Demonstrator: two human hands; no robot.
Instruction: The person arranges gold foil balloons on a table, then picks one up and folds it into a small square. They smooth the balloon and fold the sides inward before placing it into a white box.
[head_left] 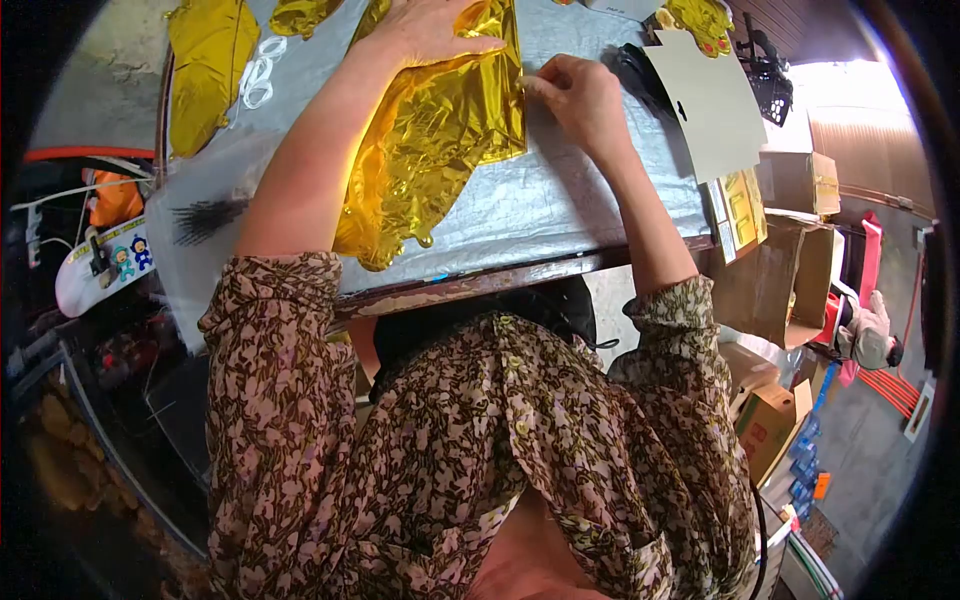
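Observation:
A crinkled gold foil sheet lies on the silvery table cover, its lower end near the table's front edge. Spread over the foil's upper part is my left hand, fingers apart and pointing right. My right hand is at the foil's right edge, thumb and forefinger pinched together there; whatever is between them is too small to make out. Another gold foil piece lies at the table's upper left, beside a bundle of white string.
A grey-white card and a black bundle are at the table's right. Cardboard boxes stand beyond the right edge. On the left are a white board with stickers and an orange bag. A person is at far right.

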